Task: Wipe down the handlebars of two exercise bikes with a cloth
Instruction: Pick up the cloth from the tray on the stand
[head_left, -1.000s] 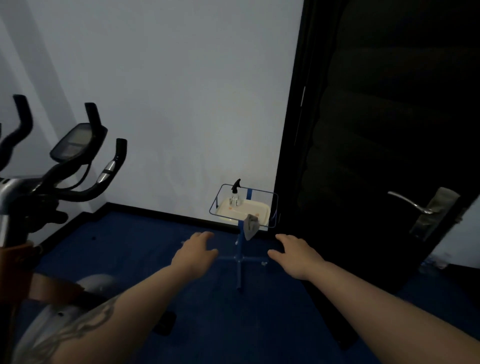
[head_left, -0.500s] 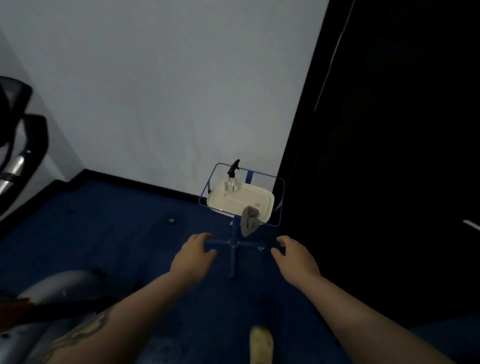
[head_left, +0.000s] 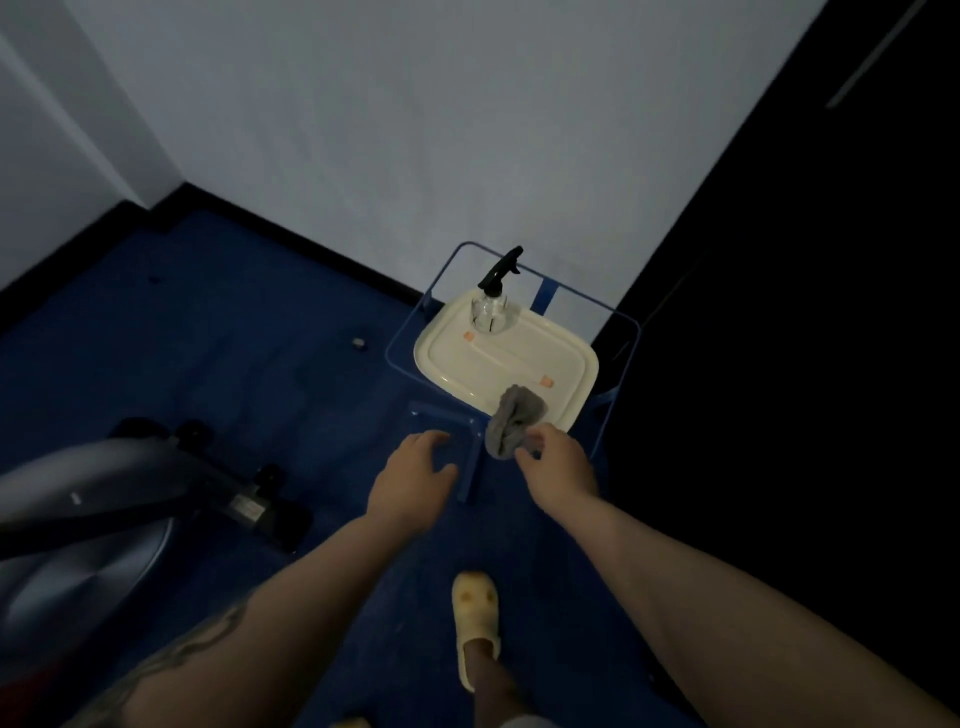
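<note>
**Reaching for the cloth at the tray stand**

Nearest the camera, a foot in a yellow slipper (head_left: 475, 623) steps forward on the blue floor. The left hand (head_left: 410, 480) hangs empty, fingers loosely spread. The right hand (head_left: 563, 467) has its fingertips at the grey cloth (head_left: 511, 428) draped over the near rim of the cream tray (head_left: 571, 358); whether they pinch it yet, I cannot tell. Judgement: this is the pickup step, wiping not begun. Next comes a firm pinch and a lift clear. At the tray's far end stands 1 spray bottle (head_left: 491, 306). At the left, a bike base (head_left: 104, 499); its handlebars are out of view. No readable writing anywhere.
</note>
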